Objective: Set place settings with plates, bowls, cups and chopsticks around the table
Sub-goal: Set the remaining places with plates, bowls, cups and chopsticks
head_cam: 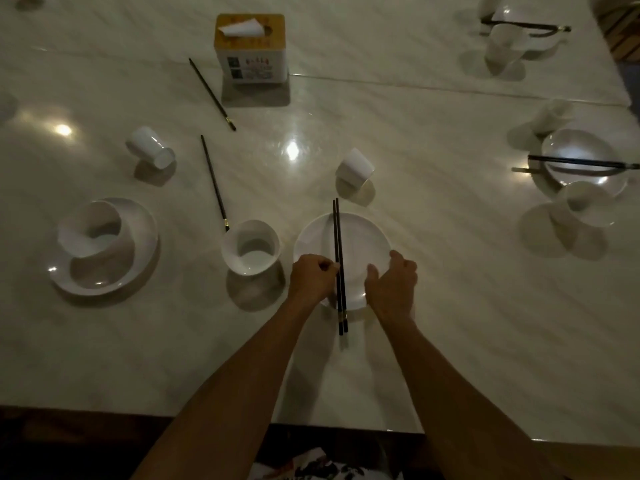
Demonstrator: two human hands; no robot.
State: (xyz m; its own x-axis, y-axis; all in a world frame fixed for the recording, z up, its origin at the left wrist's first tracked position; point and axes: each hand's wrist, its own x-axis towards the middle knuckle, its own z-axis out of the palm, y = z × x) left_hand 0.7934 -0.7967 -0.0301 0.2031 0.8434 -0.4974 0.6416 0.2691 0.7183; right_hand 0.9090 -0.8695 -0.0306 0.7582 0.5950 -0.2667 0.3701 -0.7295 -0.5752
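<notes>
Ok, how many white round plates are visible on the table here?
4 white round plates: nearest plate, under black chopsticks; left plate, holding a tipped white bowl; right plate, under another chopstick pair; far-right plate, partly behind a cup. More may lie off-frame.

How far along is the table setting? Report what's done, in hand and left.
Done, by the look of it: two settings on the right, one with chopsticks across its plate, another farther back. In hand: the left hand pinches a chopstick pair lying across the near plate; the right hand steadies its rim. Left: the bowl, the cup, two stray chopsticks and the stacked dishes.
</notes>
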